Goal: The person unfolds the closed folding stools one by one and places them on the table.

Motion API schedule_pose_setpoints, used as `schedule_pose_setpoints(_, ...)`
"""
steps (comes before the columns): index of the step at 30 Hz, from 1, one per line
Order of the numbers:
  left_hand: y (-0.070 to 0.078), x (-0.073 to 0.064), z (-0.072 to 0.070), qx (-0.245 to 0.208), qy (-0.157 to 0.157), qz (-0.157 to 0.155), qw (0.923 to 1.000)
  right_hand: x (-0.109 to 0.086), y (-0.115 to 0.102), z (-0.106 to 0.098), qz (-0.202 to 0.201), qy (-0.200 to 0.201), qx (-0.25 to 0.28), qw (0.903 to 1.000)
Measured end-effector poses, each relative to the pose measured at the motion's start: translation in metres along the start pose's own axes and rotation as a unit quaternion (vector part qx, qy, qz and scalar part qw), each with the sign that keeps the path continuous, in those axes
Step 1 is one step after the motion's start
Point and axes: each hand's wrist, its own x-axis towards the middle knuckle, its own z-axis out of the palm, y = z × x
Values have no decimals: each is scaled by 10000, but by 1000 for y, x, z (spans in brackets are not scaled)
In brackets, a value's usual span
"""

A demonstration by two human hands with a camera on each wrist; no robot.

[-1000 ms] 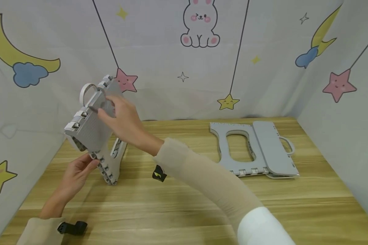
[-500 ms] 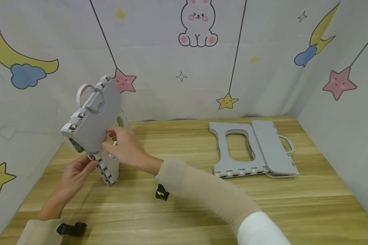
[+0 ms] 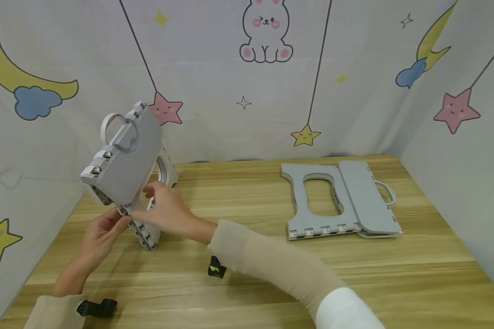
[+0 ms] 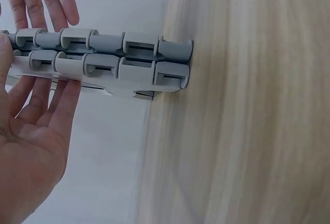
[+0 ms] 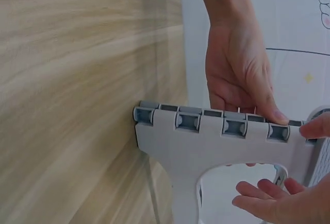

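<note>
A light grey folding stool (image 3: 133, 171) stands on end at the left of the table, half folded, its ribbed seat panels tilted and a loop handle (image 3: 107, 128) on top. My left hand (image 3: 103, 235) pinches its hinged edge, the thumb against the hinges (image 5: 234, 127) in the right wrist view. My right hand (image 3: 166, 212) is at the leg panel, with its thumb by the hinged edge and its fingers apart beside the oval cut-out. From the left wrist view, the stool's lower end (image 4: 172, 74) meets the wooden table.
A second grey folding stool (image 3: 368, 196) lies flat at the right of the wooden table (image 3: 247, 297). Black wrist cameras sit on the left sleeve (image 3: 51, 313) and beneath the right sleeve (image 3: 263, 246). Printed cloth walls (image 3: 214, 68) stand behind and at both sides.
My right hand has left the handle area and moved down to the leg panel. The stool has shifted slightly left, and the left hand keeps its grip.
</note>
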Motion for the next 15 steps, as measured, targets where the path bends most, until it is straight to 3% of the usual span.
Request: schedule_pose_setpoints(15,0,0,-1,-277,64,189,9994,-1,13,19,-422,-117,-467,9979)
